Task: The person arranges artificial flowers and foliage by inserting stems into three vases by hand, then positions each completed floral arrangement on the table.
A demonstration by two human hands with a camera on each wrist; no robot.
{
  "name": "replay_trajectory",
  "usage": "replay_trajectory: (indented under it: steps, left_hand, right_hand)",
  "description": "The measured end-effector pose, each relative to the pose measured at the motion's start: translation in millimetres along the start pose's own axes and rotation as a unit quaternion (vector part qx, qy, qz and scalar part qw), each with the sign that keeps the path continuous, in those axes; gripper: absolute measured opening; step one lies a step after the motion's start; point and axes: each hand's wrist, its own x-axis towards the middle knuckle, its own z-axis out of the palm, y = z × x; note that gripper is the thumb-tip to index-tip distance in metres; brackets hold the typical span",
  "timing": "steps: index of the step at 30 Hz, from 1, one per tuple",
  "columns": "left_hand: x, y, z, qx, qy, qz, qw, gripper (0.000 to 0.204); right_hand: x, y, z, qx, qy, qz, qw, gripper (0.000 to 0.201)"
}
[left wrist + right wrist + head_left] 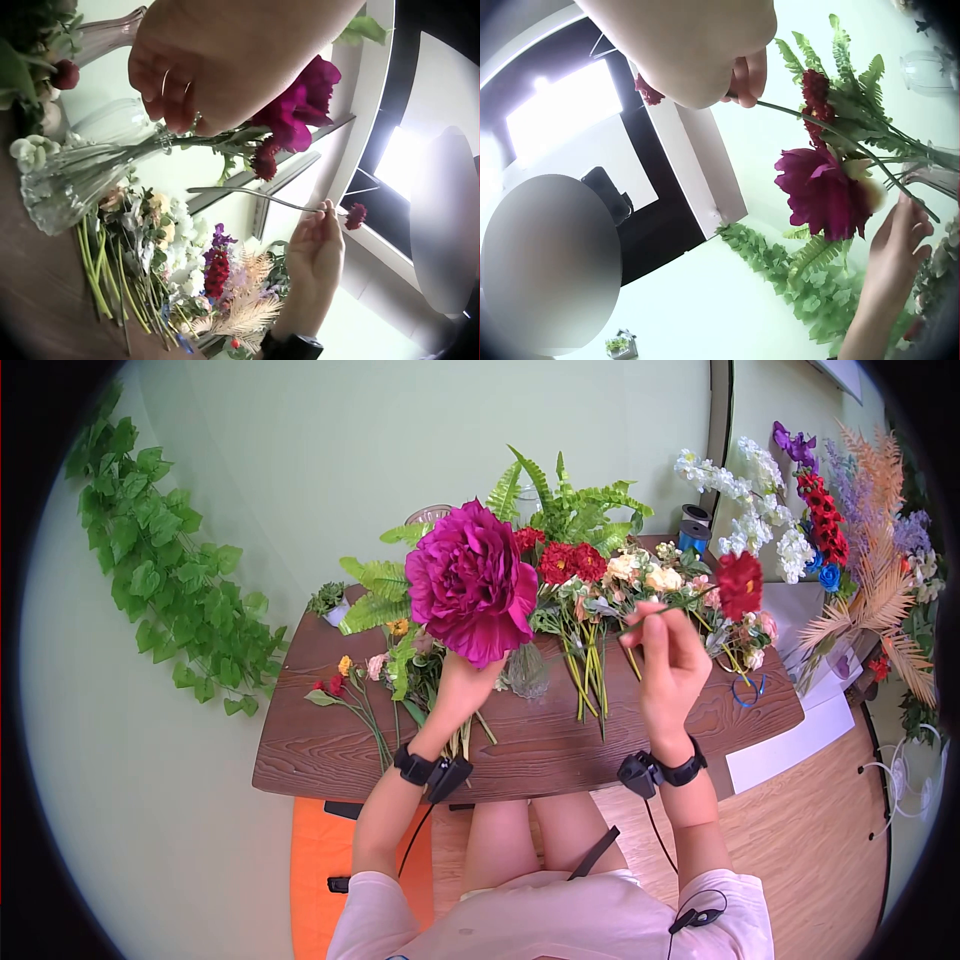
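Observation:
My right hand (pixel 668 660) is raised over the right side of the table and pinches the thin stem of a red flower (pixel 740 585) between thumb and fingers. The bare stem end reaches left toward the vase in both wrist views. My left hand (pixel 901 232) is at the neck of a clear glass vase (pixel 64 184), its fingers curled at the mouth where the stems enter. From the vase rise a large magenta bloom (pixel 472 585), red flowers (pixel 572 563) and green fern fronds (pixel 580 500). In the head view the magenta bloom hides most of the left hand.
The dark wooden table (pixel 330 660) bears cut stems (pixel 590 685) with pale and peach blooms on the right, and small loose flowers (pixel 350 685) on the left. Wire spools (pixel 693 532) stand at the back right. Ivy (pixel 150 540) hangs on the left wall.

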Motion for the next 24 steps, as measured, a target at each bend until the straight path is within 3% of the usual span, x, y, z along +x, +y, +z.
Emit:
replay_trajectory:
  steps: [2,6,8,9,10,11,12,14,15,17,24]
  left_hand:
    - [13,-23,-3,0.049,-0.003,0.076,0.996,0.039]
    - [35,-67,-9,0.135,-0.067,0.131,0.980,0.048]
    - [47,-76,-10,0.244,-0.061,0.273,0.929,0.047]
    - [54,-83,-7,0.244,-0.061,0.274,0.928,0.047]
    - [61,-89,-2,0.073,-0.101,0.195,0.973,0.048]
    - [64,-85,1,-0.100,-0.138,0.107,0.980,0.049]
    - [64,-81,1,-0.100,-0.139,0.107,0.979,0.049]
    - [61,-76,-1,0.130,-0.078,0.219,0.964,0.051]
    - [62,-81,-3,0.130,-0.078,0.219,0.964,0.051]
    - [64,-87,-7,0.291,-0.084,0.290,0.908,0.054]
    - [76,-61,6,0.186,-0.049,0.258,0.947,0.054]
  right_hand:
    - [10,-3,5,-0.003,0.009,-0.028,1.000,0.013]
    - [19,0,16,-0.004,0.003,-0.077,0.997,0.015]
    - [20,9,21,-0.020,-0.004,-0.104,0.994,0.015]
    - [20,11,22,-0.021,-0.003,-0.105,0.994,0.015]
    - [20,14,23,-0.044,-0.011,-0.113,0.993,0.014]
    - [19,16,24,-0.068,-0.018,-0.120,0.990,0.014]
    - [19,20,27,-0.074,-0.008,-0.129,0.989,0.013]
    - [20,23,31,-0.074,-0.017,-0.122,0.990,0.013]
    - [19,25,33,-0.074,-0.027,-0.116,0.990,0.013]
    - [18,30,35,-0.079,-0.034,-0.105,0.991,0.012]
    - [16,52,36,-0.178,-0.095,-0.150,0.968,0.013]
